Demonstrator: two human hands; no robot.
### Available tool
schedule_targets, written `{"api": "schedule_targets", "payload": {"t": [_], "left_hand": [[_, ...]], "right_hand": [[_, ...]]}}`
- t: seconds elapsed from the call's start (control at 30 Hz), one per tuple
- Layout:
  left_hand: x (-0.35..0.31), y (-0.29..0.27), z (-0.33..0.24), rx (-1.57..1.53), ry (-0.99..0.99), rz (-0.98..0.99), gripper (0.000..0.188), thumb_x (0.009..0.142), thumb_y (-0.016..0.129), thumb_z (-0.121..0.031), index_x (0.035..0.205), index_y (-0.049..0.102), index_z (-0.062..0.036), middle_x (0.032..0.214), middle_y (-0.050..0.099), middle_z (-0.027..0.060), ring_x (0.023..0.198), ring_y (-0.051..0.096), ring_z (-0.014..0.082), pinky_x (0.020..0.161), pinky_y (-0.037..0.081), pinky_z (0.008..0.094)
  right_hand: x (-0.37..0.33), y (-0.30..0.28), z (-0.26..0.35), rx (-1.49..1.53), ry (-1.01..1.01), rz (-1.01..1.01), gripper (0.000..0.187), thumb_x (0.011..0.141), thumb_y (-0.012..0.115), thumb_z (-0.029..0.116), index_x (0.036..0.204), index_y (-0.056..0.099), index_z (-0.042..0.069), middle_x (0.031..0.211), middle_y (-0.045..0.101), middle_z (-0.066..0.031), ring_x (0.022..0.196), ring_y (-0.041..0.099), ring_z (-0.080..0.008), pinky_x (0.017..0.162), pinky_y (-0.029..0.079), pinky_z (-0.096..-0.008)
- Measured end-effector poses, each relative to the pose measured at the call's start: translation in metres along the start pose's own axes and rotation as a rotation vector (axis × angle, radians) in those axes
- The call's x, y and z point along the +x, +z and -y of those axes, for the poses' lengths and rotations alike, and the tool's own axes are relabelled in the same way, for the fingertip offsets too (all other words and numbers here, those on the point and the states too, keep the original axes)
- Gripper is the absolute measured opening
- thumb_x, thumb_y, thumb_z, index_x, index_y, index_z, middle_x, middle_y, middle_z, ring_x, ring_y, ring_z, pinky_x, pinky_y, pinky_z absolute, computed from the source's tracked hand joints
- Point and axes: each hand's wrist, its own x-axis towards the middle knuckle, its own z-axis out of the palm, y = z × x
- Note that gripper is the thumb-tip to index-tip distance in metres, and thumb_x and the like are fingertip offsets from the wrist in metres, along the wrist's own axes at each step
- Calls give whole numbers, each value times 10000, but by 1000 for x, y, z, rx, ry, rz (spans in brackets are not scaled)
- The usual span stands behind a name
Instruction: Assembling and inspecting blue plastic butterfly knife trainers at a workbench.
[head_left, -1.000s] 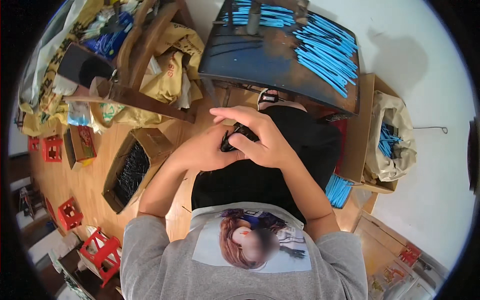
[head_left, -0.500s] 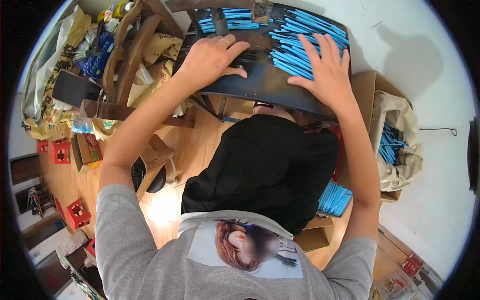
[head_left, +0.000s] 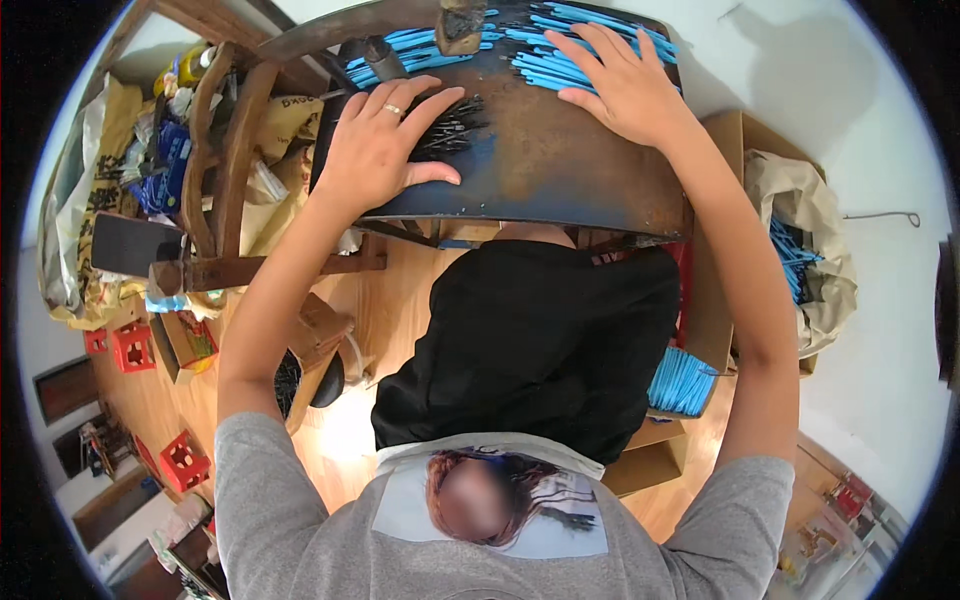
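Observation:
My left hand (head_left: 380, 140) rests over the left part of a dark metal worktable (head_left: 560, 165), palm down with fingers and thumb spread. Beside its fingers lies a small heap of thin black pieces (head_left: 452, 130), partly covered by the hand. My right hand (head_left: 628, 92) is spread over the near right side of a pile of slim blue sticks (head_left: 545, 68) with dark ends; its fingers lie across them without closing. More blue sticks (head_left: 430, 48) lie at the table's far left, behind a metal post.
An upright metal fixture (head_left: 460, 28) stands at the table's far side. To the left are a wooden frame (head_left: 195, 150), a phone (head_left: 138, 244) and bags. On the right, a paper-lined carton (head_left: 825, 250) holds blue sticks; another box of sticks (head_left: 682, 380) sits by my leg.
The right pile of blue sticks now lies farther back, baring more tabletop in front. My right hand has moved away from me with it; both hands stay spread. The view has shifted slightly.

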Motion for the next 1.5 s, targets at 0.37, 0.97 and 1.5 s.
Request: {"api": "schedule_targets", "payload": {"t": [0.37,0.97,1.5], "left_hand": [[25,-8,-28,-139,-28,-95,631,628,642,-391,1163,440,-125,1169,428,93,1034,428,289,842,352,377],[54,-4,-53,-125,99,-225,421,801,528,-221,1157,430,-18,1158,433,166,1069,401,320,888,319,405],[61,-2,-23,-2,261,-344,371,834,486,-287,1061,487,7,1043,517,143,956,483,302,823,362,398]], "right_hand": [[34,-12,-16,-66,69,-95,599,792,422,486,1252,314,119,1234,337,-182,1165,291,-318,890,215,-589],[-337,-119,226,370,2220,-155,173,754,552,79,910,576,7,755,577,-110,686,552,-161,623,433,-256],[-394,-130,296,-268,2381,-388,207,697,567,104,900,593,71,789,585,-127,731,572,-231,642,449,-347]]}}
